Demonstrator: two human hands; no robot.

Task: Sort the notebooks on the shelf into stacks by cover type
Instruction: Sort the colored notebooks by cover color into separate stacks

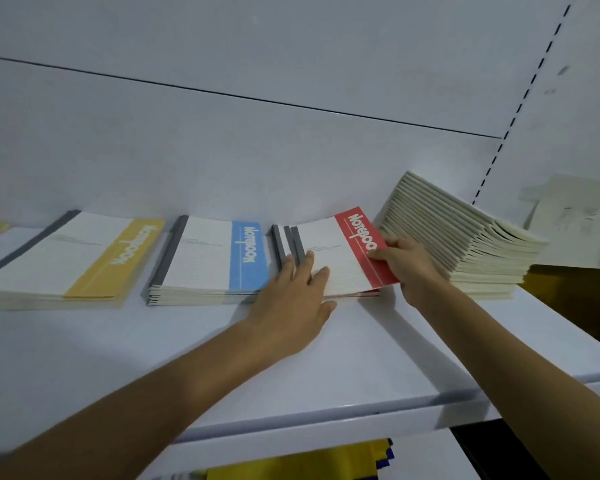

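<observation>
Now, left hand (291, 296) flat on red notebook (329, 251), fingers straight, right hand (409, 265) fingers pinching its red edge, cream stack (465, 237) just beside it

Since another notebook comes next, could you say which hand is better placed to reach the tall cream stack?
Probably right: the right hand pinches the edge of the red notebook, beside the cream stack; the left hand lies flat near its spine, farther off.
</observation>
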